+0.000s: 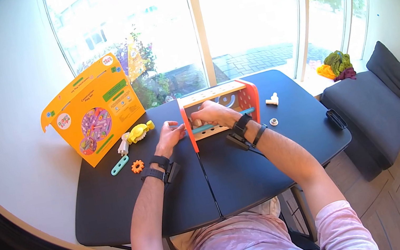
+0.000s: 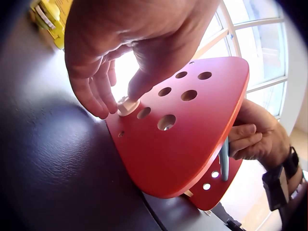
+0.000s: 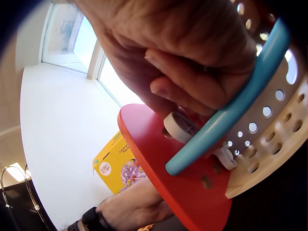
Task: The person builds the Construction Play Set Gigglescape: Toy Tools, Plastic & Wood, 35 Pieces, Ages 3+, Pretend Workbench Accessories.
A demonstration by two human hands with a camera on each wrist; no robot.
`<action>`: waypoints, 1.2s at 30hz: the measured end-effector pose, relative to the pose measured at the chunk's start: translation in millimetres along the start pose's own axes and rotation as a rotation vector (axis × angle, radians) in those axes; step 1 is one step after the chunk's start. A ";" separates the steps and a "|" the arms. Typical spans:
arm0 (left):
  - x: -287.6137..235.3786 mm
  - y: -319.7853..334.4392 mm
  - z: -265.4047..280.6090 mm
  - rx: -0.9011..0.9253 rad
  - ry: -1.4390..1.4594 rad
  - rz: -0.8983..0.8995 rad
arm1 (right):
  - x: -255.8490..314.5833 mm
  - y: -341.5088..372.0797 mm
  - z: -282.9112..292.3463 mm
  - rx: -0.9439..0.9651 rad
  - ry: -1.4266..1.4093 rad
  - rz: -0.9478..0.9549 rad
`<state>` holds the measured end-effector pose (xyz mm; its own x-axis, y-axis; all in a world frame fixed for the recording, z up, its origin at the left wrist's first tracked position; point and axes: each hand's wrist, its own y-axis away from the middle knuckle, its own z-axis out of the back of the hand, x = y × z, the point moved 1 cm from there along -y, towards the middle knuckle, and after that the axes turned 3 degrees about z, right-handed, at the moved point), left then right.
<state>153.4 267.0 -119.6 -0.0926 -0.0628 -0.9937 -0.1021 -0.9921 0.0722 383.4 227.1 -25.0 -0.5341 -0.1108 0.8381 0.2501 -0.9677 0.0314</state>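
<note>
A toy toolbox with red end panels [image 1: 253, 97], pale perforated boards and a blue rod handle [image 3: 231, 115] stands on the table. My left hand [image 1: 171, 136] is outside its left end panel. Thumb and fingertips there pinch a white hex-headed bolt [image 2: 128, 107] at a hole near the panel's lower edge. My right hand [image 1: 215, 114] reaches into the toolbox over the blue rod, fingers curled. At its fingertips, against the panel's inner face, is a white round plastic nut [image 3: 180, 127]; the hand partly hides it. Another white piece [image 3: 225, 157] shows below the rod.
Left of the toolbox lie a yellow toy piece [image 1: 139, 132], a white piece [image 1: 123, 145], a teal slotted strip [image 1: 120, 165] and an orange gear [image 1: 137, 166]. A yellow cardboard box [image 1: 99, 97] stands behind them. White parts [image 1: 272, 99] sit to the right on the black table [image 1: 250, 169].
</note>
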 end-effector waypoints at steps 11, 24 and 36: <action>-31.5 26.8 18.6 -0.045 -0.110 -0.015 | 2.4 5.3 -0.7 -0.041 -0.042 -0.013; -63.5 81.7 64.6 -0.044 -0.133 -0.102 | 10.2 14.6 3.5 -0.080 0.055 -0.026; -73.2 106.2 72.4 -0.018 -0.214 -0.140 | 20.9 13.5 -4.3 -0.146 0.344 -0.037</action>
<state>77.7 174.0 -33.1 -0.2862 0.0975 -0.9532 -0.1112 -0.9915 -0.0680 372.1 210.7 -9.4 -0.7872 -0.1204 0.6049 0.1205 -0.9919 -0.0406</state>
